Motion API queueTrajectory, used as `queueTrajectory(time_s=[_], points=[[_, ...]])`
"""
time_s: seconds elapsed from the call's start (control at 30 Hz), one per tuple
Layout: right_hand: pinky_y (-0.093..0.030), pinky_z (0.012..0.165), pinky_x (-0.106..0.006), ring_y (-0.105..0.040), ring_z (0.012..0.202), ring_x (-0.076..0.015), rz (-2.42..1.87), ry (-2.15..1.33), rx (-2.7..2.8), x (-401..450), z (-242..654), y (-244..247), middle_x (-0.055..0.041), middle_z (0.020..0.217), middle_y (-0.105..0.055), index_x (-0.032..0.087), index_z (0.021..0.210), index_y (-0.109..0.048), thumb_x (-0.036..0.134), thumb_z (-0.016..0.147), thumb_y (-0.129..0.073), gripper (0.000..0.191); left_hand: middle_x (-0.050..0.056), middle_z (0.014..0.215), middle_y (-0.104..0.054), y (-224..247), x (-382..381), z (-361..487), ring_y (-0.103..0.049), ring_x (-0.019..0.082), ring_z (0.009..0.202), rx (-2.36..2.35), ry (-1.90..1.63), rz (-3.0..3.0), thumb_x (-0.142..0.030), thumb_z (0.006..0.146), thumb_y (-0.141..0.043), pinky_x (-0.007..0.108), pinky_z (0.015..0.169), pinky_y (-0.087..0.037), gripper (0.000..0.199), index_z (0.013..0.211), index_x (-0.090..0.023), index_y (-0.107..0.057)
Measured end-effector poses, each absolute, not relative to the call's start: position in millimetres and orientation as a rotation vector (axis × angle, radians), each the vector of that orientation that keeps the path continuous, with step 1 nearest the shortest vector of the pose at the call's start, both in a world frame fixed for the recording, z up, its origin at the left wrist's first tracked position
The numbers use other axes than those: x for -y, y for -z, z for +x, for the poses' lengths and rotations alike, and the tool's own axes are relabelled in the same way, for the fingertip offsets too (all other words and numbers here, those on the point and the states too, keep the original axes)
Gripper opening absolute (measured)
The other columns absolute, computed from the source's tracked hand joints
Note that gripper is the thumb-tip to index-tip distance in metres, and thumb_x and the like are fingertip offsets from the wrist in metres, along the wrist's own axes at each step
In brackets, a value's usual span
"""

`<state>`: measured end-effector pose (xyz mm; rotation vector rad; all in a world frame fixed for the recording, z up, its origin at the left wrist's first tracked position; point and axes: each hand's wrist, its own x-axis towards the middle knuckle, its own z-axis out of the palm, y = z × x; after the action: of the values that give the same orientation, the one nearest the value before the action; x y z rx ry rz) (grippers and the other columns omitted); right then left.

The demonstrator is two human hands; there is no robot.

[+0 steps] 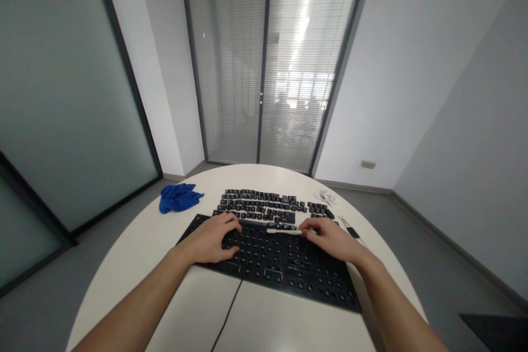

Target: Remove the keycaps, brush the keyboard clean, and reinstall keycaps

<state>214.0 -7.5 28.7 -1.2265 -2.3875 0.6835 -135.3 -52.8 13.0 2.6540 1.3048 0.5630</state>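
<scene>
A black keyboard base [264,256], its keycaps off, lies at a slant on the round white table. My left hand [216,237] rests on its left part, thumb and fingers apart, with nothing between them. Over the upper right part, my right hand [325,235] pinches a thin white brush-like stick [284,231], which points left along the base's top edge. Loose black keycaps [256,204] stand in rows just beyond the base.
On the round table [136,242], a blue cloth [178,198] lies at the left. Crumpled white tissue [325,197] and a black-and-white tool [352,231] are at the right. A black cable [229,313] runs to the near edge.
</scene>
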Motion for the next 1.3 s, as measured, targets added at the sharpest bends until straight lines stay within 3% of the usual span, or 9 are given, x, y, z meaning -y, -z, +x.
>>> queueTrajectory(time_s=[0.23,0.43,0.63,0.9,1.13,1.3], points=[[-0.046,0.076,-0.033,-0.064,0.082,-0.0222,-1.244,-0.686,2.376,6,216,-26,-0.0061,0.09,-0.074,0.017,0.094,-0.074,0.029,0.09,-0.051,0.026,0.005,0.114,-0.06,-11,52,-137,-0.06,0.025,0.104,-1.306,-0.569,2.665,-0.026,0.077,-0.071,0.037,0.093,-0.049,0.032,0.107,-0.024,-0.061],[-0.043,0.068,-0.03,-0.061,0.074,-0.0196,-1.232,-0.695,2.412,8,215,-28,-0.0036,0.08,-0.071,0.017,0.092,-0.074,0.023,0.086,-0.053,0.023,0.005,0.114,-0.06,-9,50,-137,-0.059,0.025,0.104,-1.298,-0.569,2.675,-0.028,0.078,-0.072,0.037,0.094,-0.048,0.032,0.108,-0.023,-0.061],[-0.045,0.071,-0.029,-0.063,0.077,-0.02,-1.161,-0.776,2.473,14,212,-32,-0.0037,0.085,-0.073,0.018,0.091,-0.075,0.018,0.081,-0.055,0.022,0.005,0.111,-0.061,-6,49,-139,-0.06,0.025,0.102,-1.305,-0.582,2.682,-0.037,0.081,-0.074,0.037,0.093,-0.048,0.031,0.107,-0.024,-0.062],[-0.045,0.074,-0.03,-0.064,0.079,-0.0207,-1.192,-0.771,2.446,7,216,-27,-0.0037,0.086,-0.073,0.018,0.09,-0.075,0.02,0.082,-0.053,0.024,0.006,0.11,-0.061,-7,49,-136,-0.059,0.025,0.102,-1.315,-0.594,2.706,-0.036,0.085,-0.071,0.039,0.092,-0.049,0.026,0.104,-0.022,-0.062],[-0.046,0.075,-0.031,-0.065,0.081,-0.0218,-1.218,-0.742,2.423,2,219,-28,-0.0045,0.087,-0.074,0.017,0.09,-0.073,0.022,0.086,-0.05,0.024,0.008,0.128,-0.058,-6,52,-128,-0.054,0.027,0.12,-1.154,-0.647,2.743,-0.034,0.088,-0.069,0.043,0.105,-0.045,0.04,0.126,-0.025,-0.059],[-0.046,0.076,-0.031,-0.066,0.083,-0.0225,-1.218,-0.725,2.402,0,222,-28,-0.0052,0.087,-0.074,0.017,0.085,-0.072,0.025,0.089,-0.049,0.025,0.008,0.129,-0.058,-4,51,-129,-0.055,0.026,0.119,-1.15,-0.625,2.734,-0.032,0.089,-0.068,0.042,0.104,-0.047,0.036,0.124,-0.025,-0.062]])
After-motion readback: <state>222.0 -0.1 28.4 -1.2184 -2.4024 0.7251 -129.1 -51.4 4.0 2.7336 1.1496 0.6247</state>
